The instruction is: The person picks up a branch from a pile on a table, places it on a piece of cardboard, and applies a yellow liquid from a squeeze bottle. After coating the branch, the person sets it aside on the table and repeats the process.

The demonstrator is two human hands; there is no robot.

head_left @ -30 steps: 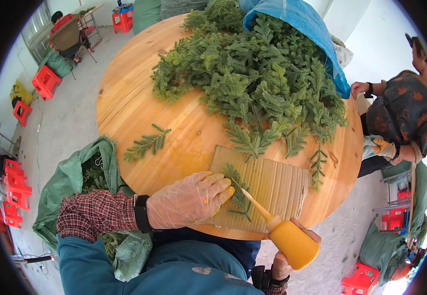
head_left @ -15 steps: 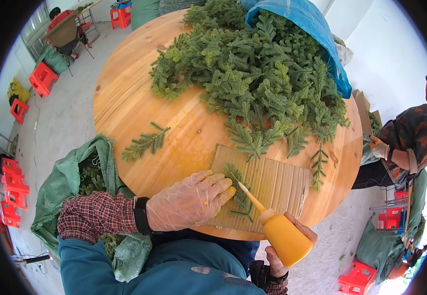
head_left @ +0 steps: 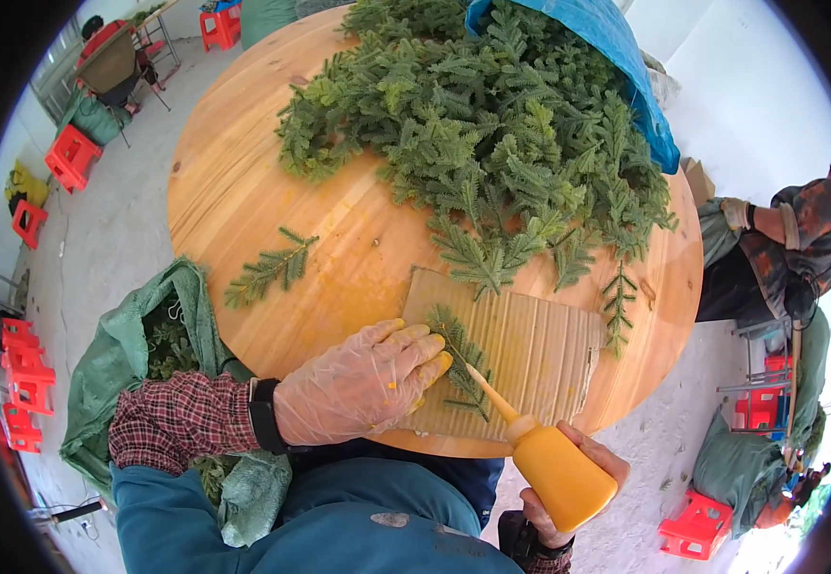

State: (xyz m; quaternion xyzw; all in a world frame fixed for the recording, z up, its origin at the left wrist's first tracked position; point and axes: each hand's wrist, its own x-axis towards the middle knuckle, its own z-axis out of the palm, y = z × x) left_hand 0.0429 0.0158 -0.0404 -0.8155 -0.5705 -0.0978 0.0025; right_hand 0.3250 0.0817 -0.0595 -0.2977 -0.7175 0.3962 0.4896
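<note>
**A little yellow on a green twig**

We see the left hand (head_left: 363,383) gloved and flat, fingertips by the twig (head_left: 460,385) on the cardboard (head_left: 545,349). The right hand (head_left: 603,455) is curled around a yellow bottle (head_left: 564,474), spout at the twig. We think the twig is partly done: yellow (head_left: 451,342) shows near the left fingers, none lower that we can tell. Beyond both hands, a big pile (head_left: 492,143) seems left.

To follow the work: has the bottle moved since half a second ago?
Yes: against the cardboard, the bottle has moved down the picture and slightly right.
</note>
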